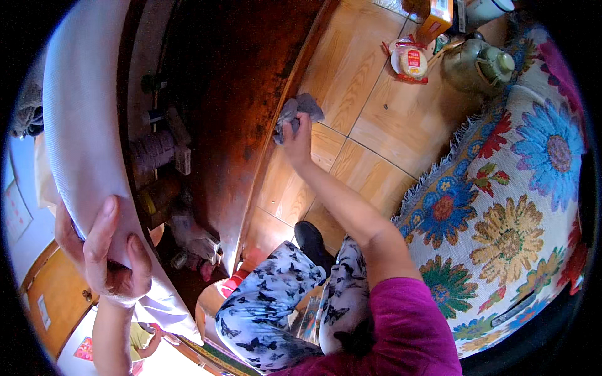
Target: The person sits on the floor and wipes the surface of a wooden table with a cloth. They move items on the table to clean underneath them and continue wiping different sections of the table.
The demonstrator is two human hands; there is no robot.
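Observation:
My right hand (298,143) is closed around a crumpled grey cloth (308,106), which lies against the bottom edge of a dark reddish-brown wooden panel (226,81), by the floor. At the left, my left hand (110,260) grips the edge of a white cloth cover (88,113) that drapes along the furniture top. Its thumb and a finger rest on the near face of the cover, while other fingers go behind the edge and are partly hidden.
Wood-patterned floor tiles (376,125) run beside the panel. A floral-covered seat (508,219) fills the right. Near it stand a large plastic jug (473,66), a round packaged food (411,59) and an orange box (435,19). Rolls of tape (152,150) and small items sit under the cover.

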